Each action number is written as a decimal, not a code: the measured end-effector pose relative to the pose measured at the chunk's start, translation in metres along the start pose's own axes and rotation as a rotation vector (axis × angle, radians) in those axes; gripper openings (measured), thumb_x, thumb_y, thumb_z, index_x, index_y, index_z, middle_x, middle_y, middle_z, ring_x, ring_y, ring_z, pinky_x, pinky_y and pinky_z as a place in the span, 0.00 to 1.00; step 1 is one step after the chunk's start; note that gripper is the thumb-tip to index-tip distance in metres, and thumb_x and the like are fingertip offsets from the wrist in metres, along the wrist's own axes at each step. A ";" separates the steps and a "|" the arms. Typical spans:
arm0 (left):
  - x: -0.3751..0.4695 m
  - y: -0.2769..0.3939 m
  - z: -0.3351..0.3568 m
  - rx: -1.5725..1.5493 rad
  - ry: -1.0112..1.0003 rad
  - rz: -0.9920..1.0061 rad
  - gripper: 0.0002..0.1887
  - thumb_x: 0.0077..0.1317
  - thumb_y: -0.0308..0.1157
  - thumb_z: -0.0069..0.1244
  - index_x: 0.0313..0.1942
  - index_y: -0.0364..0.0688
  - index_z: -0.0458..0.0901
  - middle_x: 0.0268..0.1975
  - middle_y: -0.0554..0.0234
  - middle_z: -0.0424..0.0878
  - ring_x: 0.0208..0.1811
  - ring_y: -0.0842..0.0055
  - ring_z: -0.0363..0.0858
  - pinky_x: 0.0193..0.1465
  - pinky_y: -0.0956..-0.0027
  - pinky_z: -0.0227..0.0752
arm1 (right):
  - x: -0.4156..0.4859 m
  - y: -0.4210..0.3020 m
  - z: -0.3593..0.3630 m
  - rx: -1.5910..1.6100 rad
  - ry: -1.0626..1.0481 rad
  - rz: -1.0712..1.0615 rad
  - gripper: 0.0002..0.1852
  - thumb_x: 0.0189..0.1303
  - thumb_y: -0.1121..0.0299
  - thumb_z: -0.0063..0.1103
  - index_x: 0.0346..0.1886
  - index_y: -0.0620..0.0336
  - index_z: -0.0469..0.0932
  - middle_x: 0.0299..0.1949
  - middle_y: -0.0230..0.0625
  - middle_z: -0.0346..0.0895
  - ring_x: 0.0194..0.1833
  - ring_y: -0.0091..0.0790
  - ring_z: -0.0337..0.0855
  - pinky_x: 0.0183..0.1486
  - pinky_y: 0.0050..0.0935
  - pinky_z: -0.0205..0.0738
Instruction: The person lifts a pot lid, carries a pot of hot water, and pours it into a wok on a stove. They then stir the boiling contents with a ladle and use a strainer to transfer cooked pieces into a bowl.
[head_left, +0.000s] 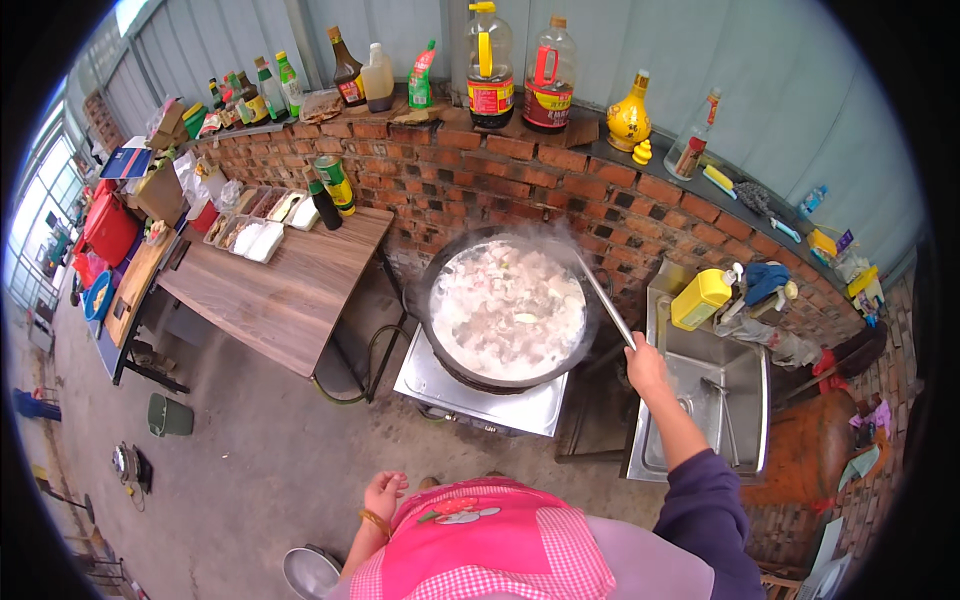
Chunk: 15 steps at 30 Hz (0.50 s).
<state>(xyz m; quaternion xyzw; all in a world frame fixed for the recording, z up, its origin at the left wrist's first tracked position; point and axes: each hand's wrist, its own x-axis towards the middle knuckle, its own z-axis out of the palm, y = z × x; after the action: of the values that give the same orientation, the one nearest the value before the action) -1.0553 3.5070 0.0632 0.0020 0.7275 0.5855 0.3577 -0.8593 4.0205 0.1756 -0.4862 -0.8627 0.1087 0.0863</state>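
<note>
My right hand (646, 367) grips the long metal handle (611, 307) of a utensil. Its working end is lost in the steam at the right rim of a large dark wok (430, 322). Pale chunks in cloudy, foaming liquid (510, 307) fill the wok, with a few light slices on top. Under it stands a stainless-steel gas stove (551, 405). My left hand (384, 491), with a bangle at the wrist, hangs beside the pink apron (472, 547). It holds nothing, and its fingers are loosely bent.
Right of the stove is a stainless-steel sink (754, 420) with a yellow pump bottle (701, 298). To the left stands a wooden table (300, 300) bearing food containers (255, 238). Sauce bottles (491, 67) line the brick ledge behind. A metal basin (311, 574) lies low at left.
</note>
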 end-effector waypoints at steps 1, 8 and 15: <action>0.005 0.004 -0.005 -0.011 0.015 0.010 0.09 0.70 0.30 0.44 0.45 0.36 0.77 0.42 0.59 0.84 0.40 0.75 0.83 0.40 0.73 0.75 | 0.004 -0.002 0.006 -0.038 -0.038 0.016 0.13 0.65 0.63 0.51 0.47 0.59 0.69 0.37 0.52 0.80 0.41 0.59 0.80 0.44 0.54 0.73; 0.011 0.002 -0.052 -0.063 0.155 0.014 0.07 0.69 0.30 0.45 0.42 0.38 0.78 0.40 0.60 0.84 0.37 0.77 0.83 0.38 0.74 0.74 | -0.013 -0.004 0.045 0.270 -0.528 0.159 0.16 0.70 0.60 0.46 0.41 0.67 0.68 0.27 0.51 0.77 0.22 0.49 0.80 0.26 0.45 0.74; 0.008 -0.019 -0.077 -0.152 0.180 -0.077 0.07 0.69 0.30 0.45 0.41 0.38 0.79 0.37 0.61 0.84 0.35 0.77 0.83 0.35 0.74 0.74 | -0.054 -0.045 0.057 0.703 -0.807 0.323 0.13 0.70 0.63 0.46 0.39 0.66 0.66 0.19 0.36 0.65 0.14 0.27 0.63 0.14 0.30 0.62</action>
<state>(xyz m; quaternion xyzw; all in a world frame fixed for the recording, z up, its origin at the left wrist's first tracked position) -1.0938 3.4388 0.0474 -0.1053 0.7097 0.6226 0.3123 -0.8835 3.9456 0.1307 -0.4740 -0.6537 0.5791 -0.1119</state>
